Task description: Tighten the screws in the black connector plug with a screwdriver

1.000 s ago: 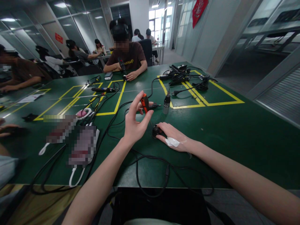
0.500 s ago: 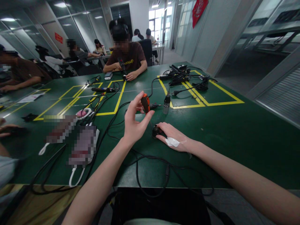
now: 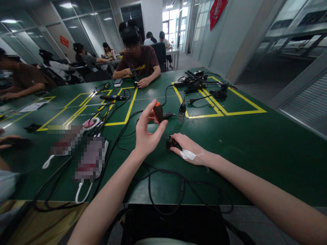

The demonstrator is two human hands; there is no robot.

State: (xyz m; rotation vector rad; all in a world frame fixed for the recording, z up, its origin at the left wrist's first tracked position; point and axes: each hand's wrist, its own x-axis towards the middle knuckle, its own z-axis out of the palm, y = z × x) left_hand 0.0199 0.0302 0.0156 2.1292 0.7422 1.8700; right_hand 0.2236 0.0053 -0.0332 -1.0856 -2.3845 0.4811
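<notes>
Your left hand [image 3: 147, 131] is raised off the green table [image 3: 255, 146], wrist bent back and palm turned toward you, with the thumb and fingertips pinched together on the orange-and-black handle of a small screwdriver [image 3: 158, 113]. The handle stands nearly upright, tilted a little toward you, and its thin shaft runs down toward the small black connector [image 3: 169, 142]; whether the tip touches the connector you cannot tell from here. Your forearm reaches in from the lower left, crossing above the black cable [image 3: 163, 177] that loops near the table's front edge. Your right hand [image 3: 189, 149] lies flat and low on the table just to the right of the connector, palm down, with a white patch [image 3: 188, 154] on its back. Its fingers are closed around the connector's right side, pinning it to the table. The connector sits directly below the screwdriver, between your two hands. Just beyond the connector, a second black-and-silver plug [image 3: 181, 113] stands upright beside a yellow tape line [image 3: 129, 109].
</notes>
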